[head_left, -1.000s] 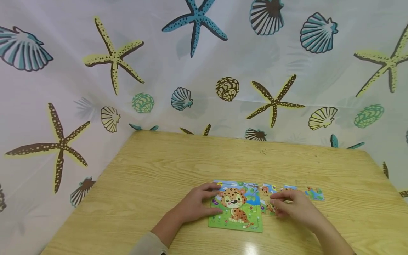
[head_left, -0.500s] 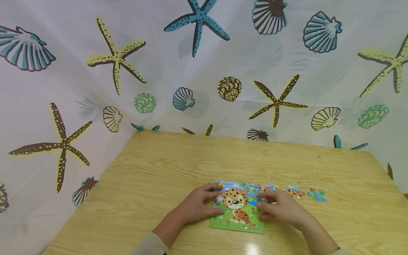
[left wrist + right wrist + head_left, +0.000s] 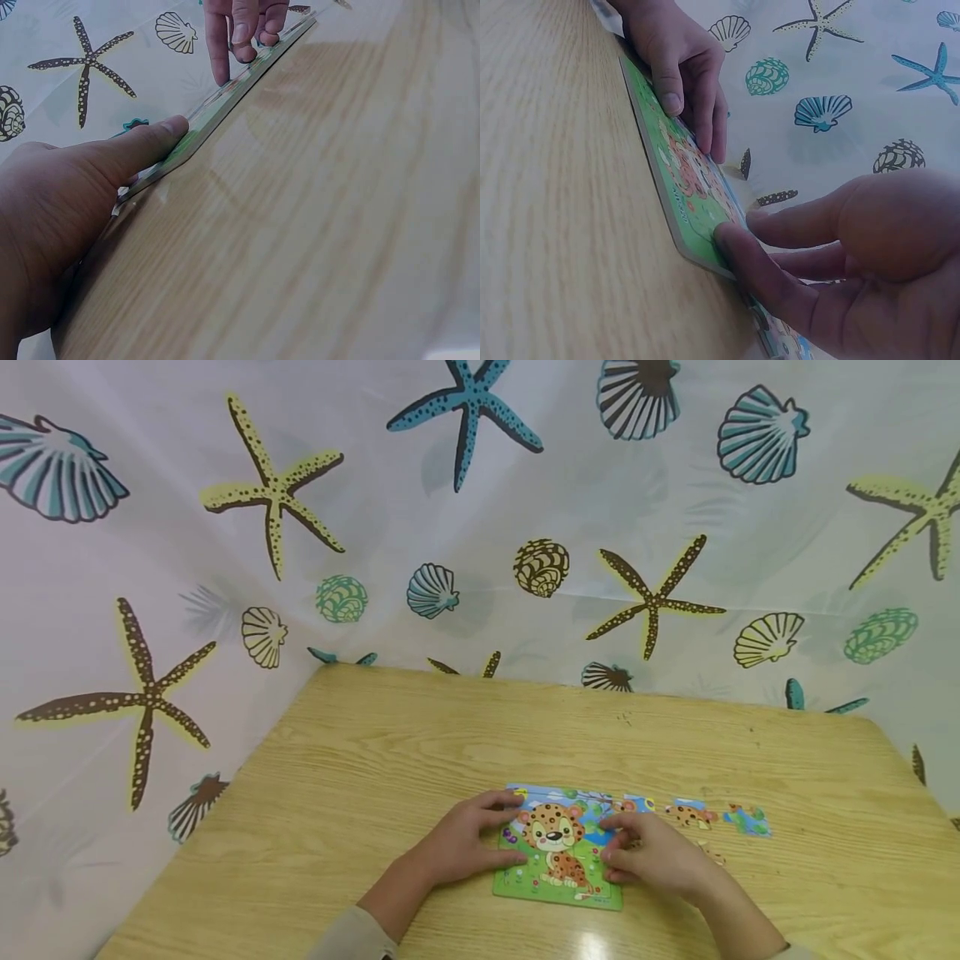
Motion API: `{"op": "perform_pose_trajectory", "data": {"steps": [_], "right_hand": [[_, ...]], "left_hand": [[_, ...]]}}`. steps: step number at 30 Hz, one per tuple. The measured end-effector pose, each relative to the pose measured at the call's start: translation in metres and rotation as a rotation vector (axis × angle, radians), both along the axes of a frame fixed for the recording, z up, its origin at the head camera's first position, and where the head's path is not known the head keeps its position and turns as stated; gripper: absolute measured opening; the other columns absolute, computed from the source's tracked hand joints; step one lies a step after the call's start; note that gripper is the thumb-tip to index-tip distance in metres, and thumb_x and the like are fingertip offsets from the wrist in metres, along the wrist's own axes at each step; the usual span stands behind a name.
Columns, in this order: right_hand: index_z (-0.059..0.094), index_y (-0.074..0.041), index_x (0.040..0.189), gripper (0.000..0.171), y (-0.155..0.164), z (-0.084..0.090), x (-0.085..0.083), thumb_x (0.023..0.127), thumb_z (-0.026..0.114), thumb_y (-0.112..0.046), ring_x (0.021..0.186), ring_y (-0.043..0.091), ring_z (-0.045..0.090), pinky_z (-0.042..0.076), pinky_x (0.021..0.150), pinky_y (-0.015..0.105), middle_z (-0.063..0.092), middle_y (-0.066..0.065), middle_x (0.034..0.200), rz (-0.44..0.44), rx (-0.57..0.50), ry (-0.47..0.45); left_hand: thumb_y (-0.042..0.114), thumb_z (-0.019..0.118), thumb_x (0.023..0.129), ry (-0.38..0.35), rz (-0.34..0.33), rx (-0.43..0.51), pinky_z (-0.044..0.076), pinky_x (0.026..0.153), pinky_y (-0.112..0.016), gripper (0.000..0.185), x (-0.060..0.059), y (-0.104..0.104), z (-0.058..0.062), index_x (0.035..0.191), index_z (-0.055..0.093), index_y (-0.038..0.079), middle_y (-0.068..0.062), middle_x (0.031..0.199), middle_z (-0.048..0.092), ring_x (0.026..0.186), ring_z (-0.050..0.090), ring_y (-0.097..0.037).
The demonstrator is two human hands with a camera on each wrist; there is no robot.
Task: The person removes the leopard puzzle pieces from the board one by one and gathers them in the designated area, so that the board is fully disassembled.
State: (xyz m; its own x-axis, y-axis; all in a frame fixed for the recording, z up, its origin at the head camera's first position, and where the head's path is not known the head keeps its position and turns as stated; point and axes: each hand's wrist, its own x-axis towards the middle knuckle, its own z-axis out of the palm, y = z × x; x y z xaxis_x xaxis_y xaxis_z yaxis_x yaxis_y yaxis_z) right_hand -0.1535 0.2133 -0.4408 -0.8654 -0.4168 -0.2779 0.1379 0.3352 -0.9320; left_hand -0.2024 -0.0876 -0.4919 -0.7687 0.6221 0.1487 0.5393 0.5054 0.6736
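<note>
Pressing hand, left: left hand (image 3: 457, 842) lies on the left edge of the puzzle board (image 3: 558, 860), fingers straight and close together.
Right hand: right hand (image 3: 651, 858) rests on the board's right edge, thumb and fingertips pressing down; whether they pinch a piece cannot be told.
Board: flat on the wooden table (image 3: 390, 760), near its front edge.
Loose pieces: puzzle pieces (image 3: 720, 817) just right of the board.
</note>
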Motion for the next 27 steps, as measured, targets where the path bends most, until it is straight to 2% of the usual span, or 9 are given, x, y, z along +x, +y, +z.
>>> {"op": "perform_pose_trajectory", "data": {"steps": [7,18,27], "right_hand": [[0.041,0.018,0.137,0.049,-0.0017,-0.0002,-0.0012,0.096,0.061,0.002,0.085,0.02,0.07,0.063,0.077,0.028,0.055,0.015,0.097,-0.021,0.015,0.0],[0.044,0.013,0.134,0.044,-0.004,-0.0027,0.0022,0.096,0.062,-0.001,0.093,0.023,0.066,0.063,0.082,0.034,0.05,0.019,0.111,-0.113,-0.02,-0.046],[0.045,0.012,0.136,0.044,-0.0059,0.0,0.0029,0.097,0.061,-0.002,0.088,0.024,0.068,0.064,0.08,0.036,0.051,0.022,0.116,-0.148,0.01,-0.052]], "left_hand": [[0.045,0.079,0.083,0.002,0.009,0.003,0.039,0.118,-0.047,0.071,0.0007,0.0001,-0.0001,0.136,0.06,0.003,0.002,0.148,0.052,0.145,0.042,-0.025],[0.045,0.079,0.084,-0.002,-0.007,0.001,0.039,0.118,-0.047,0.072,0.0011,0.0006,-0.002,0.138,0.058,0.002,0.001,0.149,0.05,0.145,0.042,-0.025],[0.045,0.079,0.084,-0.014,-0.005,0.005,0.038,0.118,-0.047,0.072,0.0013,0.0002,0.0006,0.138,0.058,0.002,0.001,0.15,0.05,0.146,0.04,-0.025]]}}
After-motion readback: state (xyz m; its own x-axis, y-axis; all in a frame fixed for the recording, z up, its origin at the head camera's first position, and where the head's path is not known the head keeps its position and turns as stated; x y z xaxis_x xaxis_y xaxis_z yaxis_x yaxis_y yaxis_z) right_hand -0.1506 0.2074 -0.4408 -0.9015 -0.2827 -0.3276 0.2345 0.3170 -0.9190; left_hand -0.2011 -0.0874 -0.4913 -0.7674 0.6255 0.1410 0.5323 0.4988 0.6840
